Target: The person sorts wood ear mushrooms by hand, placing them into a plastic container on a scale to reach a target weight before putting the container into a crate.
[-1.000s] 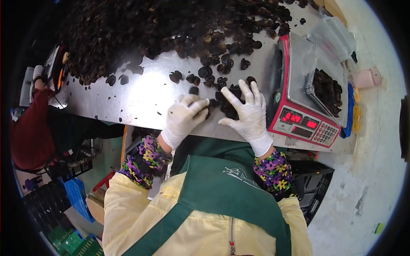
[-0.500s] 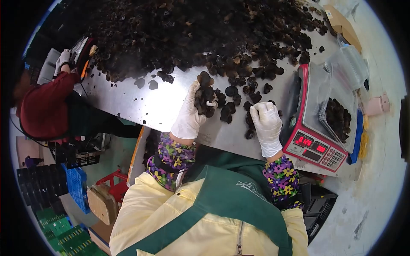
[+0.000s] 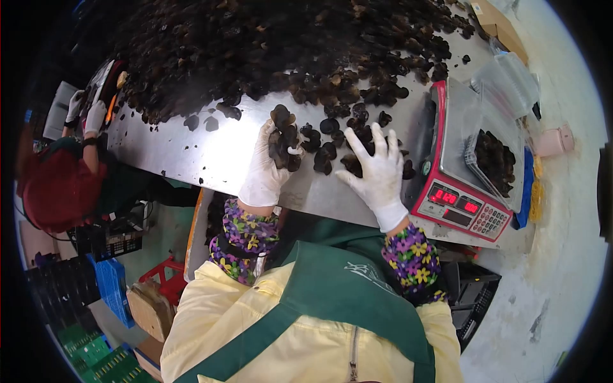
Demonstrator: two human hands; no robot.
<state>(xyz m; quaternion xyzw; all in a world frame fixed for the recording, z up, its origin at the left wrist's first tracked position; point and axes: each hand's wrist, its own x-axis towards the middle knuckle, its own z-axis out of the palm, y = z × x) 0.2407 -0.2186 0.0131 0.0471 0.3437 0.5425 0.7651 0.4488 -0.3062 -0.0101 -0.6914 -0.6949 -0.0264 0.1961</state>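
Observation:
My left hand (image 3: 265,167), in a white glove, is closed around a small bunch of dark mushroom-like pieces (image 3: 283,137) above the metal table's front part. My right hand (image 3: 378,169), also gloved in white, has its fingers spread over loose dark pieces, with nothing gripped in it; its palm hides some of them. Between the two hands lie several loose pieces (image 3: 325,157). To the right stands a red-framed scale (image 3: 437,153) with lit red digits. A clear plastic box (image 3: 473,159) holding dark pieces (image 3: 495,163) rests tilted on its plate.
A large heap of dark pieces (image 3: 223,45) covers the back of the metal table (image 3: 153,143). Stacked clear boxes (image 3: 507,83), a cardboard box (image 3: 500,29) and a pink container (image 3: 554,141) are at the right. A co-worker in a red top (image 3: 64,185) works at the left.
My right hand has opened from a closed shape and spread its fingers, reaching slightly left. My left hand still holds its bunch. The view has shifted a little. The co-worker's hands have moved apart.

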